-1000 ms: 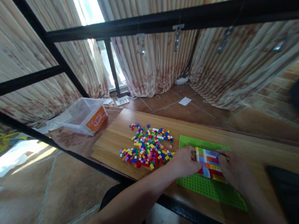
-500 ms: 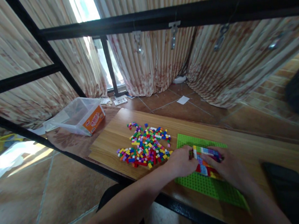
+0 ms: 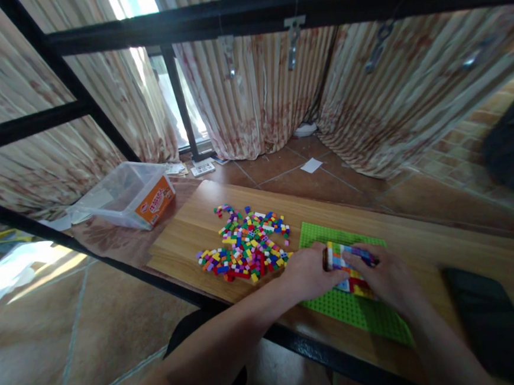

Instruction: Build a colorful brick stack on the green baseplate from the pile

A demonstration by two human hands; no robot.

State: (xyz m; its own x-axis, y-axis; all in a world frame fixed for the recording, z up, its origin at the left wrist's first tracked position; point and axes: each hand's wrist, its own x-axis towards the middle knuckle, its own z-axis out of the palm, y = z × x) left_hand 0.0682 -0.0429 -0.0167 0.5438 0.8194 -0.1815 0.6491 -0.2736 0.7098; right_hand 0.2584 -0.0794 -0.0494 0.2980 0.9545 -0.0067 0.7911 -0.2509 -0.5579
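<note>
A block of many-coloured toy bricks is between my two hands over the green baseplate. My left hand grips its left end, thumb along the near side. From the right, my right hand is closed on the other end, with its thumb lying across the top. The palms and fingers hide parts of the block, and I cannot tell whether it touches the baseplate. Left of the baseplate, a pile of loose toy bricks in mixed colours is spread over the wooden table.
A dark phone-like slab lies at the table's right. Beyond the table's left end stands a clear plastic box with an orange label. A black metal bar with hanging clips crosses above. Curtains hang behind.
The view has shifted slightly, so the scene sits a little higher and further left. My left thumb has stretched further along the block's near side. Both hands still hold the block.
</note>
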